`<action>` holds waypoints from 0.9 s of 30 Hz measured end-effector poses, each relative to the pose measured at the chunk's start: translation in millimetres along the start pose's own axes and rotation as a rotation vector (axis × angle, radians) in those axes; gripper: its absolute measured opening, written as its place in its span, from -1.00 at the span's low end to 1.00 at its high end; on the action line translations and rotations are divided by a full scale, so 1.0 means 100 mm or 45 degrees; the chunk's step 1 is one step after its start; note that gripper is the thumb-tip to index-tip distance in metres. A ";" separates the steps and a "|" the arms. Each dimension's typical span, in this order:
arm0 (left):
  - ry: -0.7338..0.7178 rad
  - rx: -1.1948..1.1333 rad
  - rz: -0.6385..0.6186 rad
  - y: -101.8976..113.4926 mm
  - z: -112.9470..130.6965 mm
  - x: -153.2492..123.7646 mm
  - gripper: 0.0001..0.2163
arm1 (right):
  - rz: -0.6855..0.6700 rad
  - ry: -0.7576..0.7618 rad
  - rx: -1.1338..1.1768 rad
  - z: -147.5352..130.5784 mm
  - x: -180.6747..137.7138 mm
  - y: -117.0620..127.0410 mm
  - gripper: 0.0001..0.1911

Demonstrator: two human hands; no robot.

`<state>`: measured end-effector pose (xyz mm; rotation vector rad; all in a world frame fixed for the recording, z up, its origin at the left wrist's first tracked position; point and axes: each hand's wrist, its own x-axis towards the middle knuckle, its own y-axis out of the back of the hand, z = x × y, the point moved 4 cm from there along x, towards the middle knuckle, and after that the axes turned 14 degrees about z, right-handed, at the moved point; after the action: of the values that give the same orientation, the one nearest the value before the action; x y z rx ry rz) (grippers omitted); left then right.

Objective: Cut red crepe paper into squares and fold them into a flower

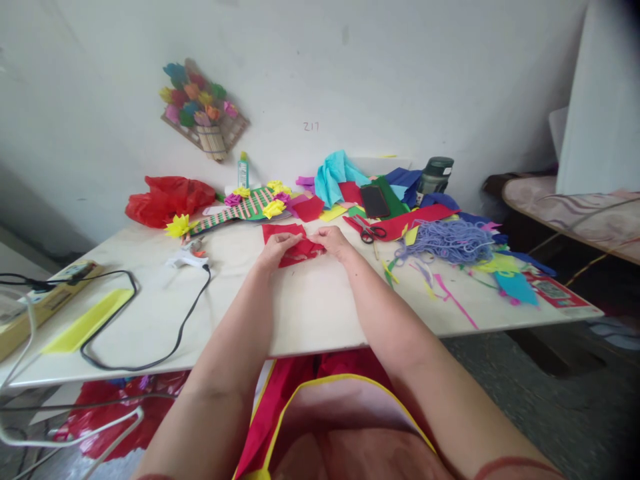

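Red crepe-like paper (296,252) lies on the white table in front of me, its surface creased near my fingers. My left hand (279,250) has its fingers closed on the left part of the paper. At the right edge, my right hand (330,241) pinches the same paper between thumb and fingers. Just right of my hands are black-handled scissors (373,233) resting by a long red strip (415,221). A flower-trimmed green and striped craft piece (245,208) lies beyond my left hand. Parts of the paper are hidden under my fingers.
A glue gun (189,256) with a black cord (173,353) sits on the left, near a power strip (55,300) and a yellow sheet (90,321). To the right lie tangled purple yarn (447,241), paper scraps, a phone (375,201) and a dark bottle (436,177).
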<state>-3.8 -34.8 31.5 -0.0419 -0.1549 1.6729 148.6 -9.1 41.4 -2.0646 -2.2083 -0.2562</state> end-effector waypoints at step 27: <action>-0.148 0.199 0.027 -0.06 0.03 -0.02 -0.67 | 0.014 -0.154 0.081 0.01 -0.02 0.03 -0.74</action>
<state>1.6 -36.5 35.2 0.1716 -0.1112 1.7041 151.3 -10.8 40.2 -2.1107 -2.2398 -0.0607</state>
